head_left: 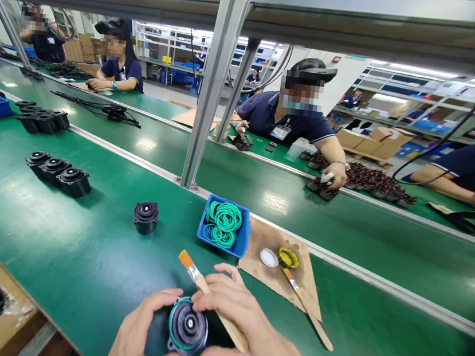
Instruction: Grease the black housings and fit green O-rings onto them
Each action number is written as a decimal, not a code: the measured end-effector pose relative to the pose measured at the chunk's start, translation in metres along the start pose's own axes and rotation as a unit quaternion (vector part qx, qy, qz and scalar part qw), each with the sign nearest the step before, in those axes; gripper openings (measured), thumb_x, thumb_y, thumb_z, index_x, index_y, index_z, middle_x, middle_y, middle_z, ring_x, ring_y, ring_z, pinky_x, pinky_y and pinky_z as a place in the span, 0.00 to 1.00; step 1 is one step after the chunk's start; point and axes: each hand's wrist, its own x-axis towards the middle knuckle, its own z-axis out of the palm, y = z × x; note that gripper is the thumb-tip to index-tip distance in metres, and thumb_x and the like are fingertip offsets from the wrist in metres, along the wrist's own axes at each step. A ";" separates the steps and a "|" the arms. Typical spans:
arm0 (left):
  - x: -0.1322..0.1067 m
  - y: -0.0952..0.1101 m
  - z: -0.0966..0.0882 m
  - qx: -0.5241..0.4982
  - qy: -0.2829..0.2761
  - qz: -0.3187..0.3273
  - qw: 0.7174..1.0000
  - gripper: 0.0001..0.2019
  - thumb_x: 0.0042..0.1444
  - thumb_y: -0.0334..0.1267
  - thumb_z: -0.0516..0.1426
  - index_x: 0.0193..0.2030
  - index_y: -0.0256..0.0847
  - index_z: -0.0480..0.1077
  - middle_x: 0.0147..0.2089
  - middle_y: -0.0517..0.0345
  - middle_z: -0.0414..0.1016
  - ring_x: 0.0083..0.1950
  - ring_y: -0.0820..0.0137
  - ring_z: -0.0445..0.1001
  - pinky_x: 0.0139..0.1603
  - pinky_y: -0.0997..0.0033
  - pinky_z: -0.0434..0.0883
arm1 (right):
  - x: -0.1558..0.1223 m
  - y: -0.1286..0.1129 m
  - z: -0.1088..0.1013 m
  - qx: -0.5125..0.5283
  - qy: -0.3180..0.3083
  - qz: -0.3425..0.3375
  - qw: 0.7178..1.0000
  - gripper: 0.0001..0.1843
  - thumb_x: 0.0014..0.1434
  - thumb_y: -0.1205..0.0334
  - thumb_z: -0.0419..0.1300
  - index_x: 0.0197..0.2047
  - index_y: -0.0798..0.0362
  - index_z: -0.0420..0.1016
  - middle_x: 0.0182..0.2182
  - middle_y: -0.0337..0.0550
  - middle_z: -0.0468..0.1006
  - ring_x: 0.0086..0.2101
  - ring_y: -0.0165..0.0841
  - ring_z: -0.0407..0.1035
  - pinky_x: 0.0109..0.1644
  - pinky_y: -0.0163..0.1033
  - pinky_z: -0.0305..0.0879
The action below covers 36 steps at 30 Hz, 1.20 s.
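Note:
A black round motor-like housing (190,323) stands at the table's near edge between my hands. My left hand (137,330) curls around its left side, fingertips at the top rim and thumb at the front. A thin green rubber ring (170,323) lies around the housing's upper face; part of it is hidden by fingers. In my right hand (252,324) a wooden-handled paintbrush (193,273) is tucked, bristles pointing up and left. Fingers of that same hand also touch the housing's right side and top.
Beyond my hands sits a blue bin (245,237) of green rings. Stained cardboard (307,293) carries a white lid (269,257), a yellow cup (288,258) and another brush (310,311). Several black housings (73,181) stand leftward. Across the frame post (214,83), a co-worker (267,112) handles dark parts.

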 end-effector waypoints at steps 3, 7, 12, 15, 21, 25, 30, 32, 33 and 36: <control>0.005 0.002 -0.004 -0.001 -0.003 0.026 1.000 0.22 0.62 0.59 0.57 0.51 0.42 0.66 0.48 0.45 0.84 0.47 0.64 0.85 0.48 0.76 0.80 | -0.004 0.004 -0.002 -0.016 -0.004 -0.017 1.000 0.25 0.65 0.37 0.58 0.51 0.50 0.71 0.42 0.44 0.80 0.45 0.37 0.74 0.65 0.50 0.49; 0.007 0.005 -0.005 0.004 -0.005 0.023 1.000 0.20 0.64 0.56 0.57 0.51 0.41 0.65 0.49 0.41 0.84 0.48 0.63 0.85 0.49 0.77 0.79 | -0.003 0.005 -0.002 -0.015 -0.029 -0.048 0.998 0.22 0.62 0.44 0.66 0.51 0.49 0.70 0.49 0.45 0.80 0.50 0.37 0.73 0.67 0.49 0.46; 0.006 0.005 -0.005 -0.008 -0.019 0.014 1.000 0.20 0.64 0.55 0.57 0.51 0.41 0.65 0.50 0.40 0.84 0.48 0.63 0.85 0.49 0.77 0.79 | 0.005 0.011 0.002 0.050 -0.034 -0.018 0.998 0.25 0.58 0.37 0.66 0.42 0.51 0.71 0.42 0.44 0.81 0.44 0.36 0.74 0.66 0.49 0.49; 0.004 0.002 -0.006 -0.014 -0.022 0.011 1.000 0.21 0.63 0.55 0.58 0.52 0.41 0.66 0.50 0.41 0.83 0.49 0.62 0.84 0.49 0.75 0.79 | 0.006 0.014 0.000 0.050 -0.037 -0.015 0.998 0.24 0.59 0.37 0.65 0.41 0.51 0.71 0.40 0.43 0.81 0.43 0.35 0.74 0.66 0.50 0.49; 0.000 0.002 -0.005 -0.013 -0.027 0.032 0.999 0.20 0.63 0.52 0.59 0.54 0.39 0.69 0.53 0.35 0.82 0.52 0.59 0.83 0.51 0.69 0.80 | 0.001 0.010 -0.004 0.010 -0.014 -0.046 0.999 0.19 0.64 0.43 0.64 0.45 0.51 0.72 0.43 0.44 0.81 0.45 0.34 0.74 0.65 0.49 0.53; -0.003 -0.001 -0.004 -0.014 -0.013 0.066 0.998 0.16 0.63 0.47 0.61 0.50 0.37 0.71 0.53 0.32 0.81 0.54 0.56 0.82 0.53 0.67 0.80 | -0.010 0.003 0.006 -0.039 0.054 -0.068 0.995 0.15 0.68 0.48 0.61 0.41 0.52 0.73 0.37 0.43 0.81 0.39 0.33 0.75 0.59 0.48 0.63; -0.020 -0.006 0.002 -0.027 -0.020 0.084 0.996 0.21 0.62 0.34 0.63 0.62 0.44 0.69 0.63 0.39 0.73 0.60 0.52 0.76 0.55 0.59 0.80 | -0.027 -0.003 0.019 -0.119 0.118 -0.110 0.980 0.08 0.70 0.65 0.59 0.36 0.54 0.74 0.33 0.45 0.83 0.35 0.33 0.75 0.48 0.43 0.72; -0.029 -0.004 0.009 -0.045 -0.024 0.029 0.998 0.27 0.64 0.30 0.60 0.68 0.49 0.63 0.64 0.45 0.74 0.57 0.55 0.79 0.49 0.65 0.83 | -0.032 -0.004 0.023 -0.151 0.126 -0.137 0.971 0.09 0.69 0.65 0.60 0.34 0.55 0.74 0.31 0.44 0.84 0.35 0.33 0.76 0.48 0.42 0.73; -0.034 -0.002 0.014 -0.061 -0.019 -0.021 0.998 0.27 0.66 0.30 0.57 0.70 0.51 0.61 0.62 0.48 0.76 0.54 0.58 0.82 0.43 0.70 0.85 | -0.033 -0.004 0.024 -0.164 0.129 -0.151 0.966 0.10 0.69 0.65 0.60 0.34 0.55 0.74 0.30 0.44 0.84 0.34 0.33 0.77 0.47 0.42 0.73; -0.045 0.005 0.028 -0.114 0.017 -0.176 0.978 0.23 0.70 0.33 0.50 0.70 0.50 0.62 0.59 0.50 0.79 0.48 0.63 0.85 0.27 0.81 0.83 | -0.035 -0.006 0.029 -0.194 0.126 -0.176 0.957 0.10 0.70 0.68 0.58 0.35 0.57 0.76 0.28 0.44 0.84 0.36 0.32 0.78 0.45 0.40 0.74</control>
